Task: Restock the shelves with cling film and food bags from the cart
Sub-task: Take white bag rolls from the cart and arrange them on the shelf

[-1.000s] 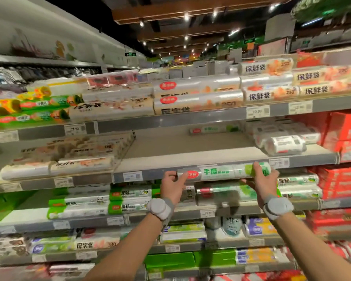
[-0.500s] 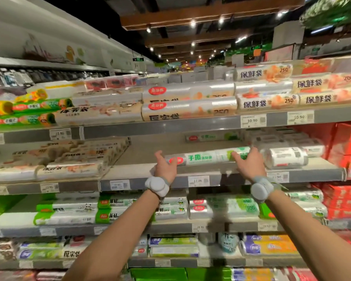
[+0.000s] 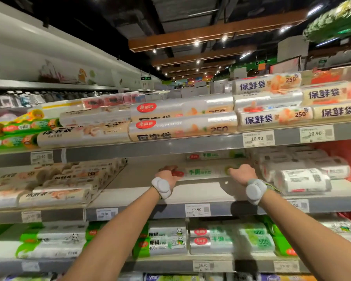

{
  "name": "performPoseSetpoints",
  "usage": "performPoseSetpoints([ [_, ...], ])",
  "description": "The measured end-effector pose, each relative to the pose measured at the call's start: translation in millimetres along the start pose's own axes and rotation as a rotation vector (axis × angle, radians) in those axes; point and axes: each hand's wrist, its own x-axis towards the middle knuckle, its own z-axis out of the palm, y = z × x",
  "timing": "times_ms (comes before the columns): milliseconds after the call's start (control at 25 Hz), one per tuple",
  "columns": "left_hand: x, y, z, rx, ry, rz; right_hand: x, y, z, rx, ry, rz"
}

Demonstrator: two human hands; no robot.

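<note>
A long roll of food bags [image 3: 203, 171], clear wrap with a red oval logo and green lettering, lies crosswise deep on the middle shelf [image 3: 190, 194]. My left hand [image 3: 167, 175] holds its left end, fingers curled over the red logo. At the roll's right end my right hand [image 3: 241, 173] grips it the same way. Both arms reach far in over the shelf's front edge. A matching roll [image 3: 213, 156] lies behind it against the back. The cart is out of sight.
White rolls [image 3: 302, 179] are stacked on the same shelf to the right, beige rolls [image 3: 55, 181] to the left behind a divider. The shelf above [image 3: 170, 146] hangs low over my hands. Green-labelled packs [image 3: 166, 240] fill the shelf below. Price tag 17.90 [image 3: 197, 209] marks the edge.
The roll has gone from in front of the shelf edge up onto the shelf and then deeper toward the back, both hands still on its ends. The view has tilted upward.
</note>
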Motion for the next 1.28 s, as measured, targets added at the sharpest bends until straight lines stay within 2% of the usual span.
performPoseSetpoints([
  [160, 48.8, -3.2, 14.8, 0.004, -0.032, 0.002, 20.0, -13.2, 10.7, -0.090, -0.080, 0.019],
  [320, 73.2, -6.6, 35.9, -0.027, -0.010, 0.016, 40.6, -11.1, 21.2, -0.066, -0.024, 0.054],
  [440, 98.3, -3.5, 52.3, -0.050, 0.036, 0.019, 55.8, -6.6, 34.3, -0.215, 0.071, -0.027],
  [600, 121.7, 9.0, 63.5, -0.030, 0.096, 0.032, 59.9, -14.6, 44.9, -0.455, -0.112, -0.205],
  [720, 135.3, 15.6, 73.8, -0.100, 0.088, 0.069, 66.3, -14.8, 47.0, -0.584, -0.096, -0.257],
  [840, 151.5, 17.3, 81.3, -0.147, 0.065, 0.073, 79.5, -6.3, 50.4, -0.528, -0.043, -0.249],
  [1040, 166.0, 29.1, 88.1, -0.158, 0.056, 0.061, 90.3, -1.7, 50.7, -0.522, -0.058, -0.267],
  [1280, 164.8, 34.0, 88.1, -0.124, 0.100, -0.079, 91.2, 2.5, 52.5, -0.523, -0.029, -0.274],
])
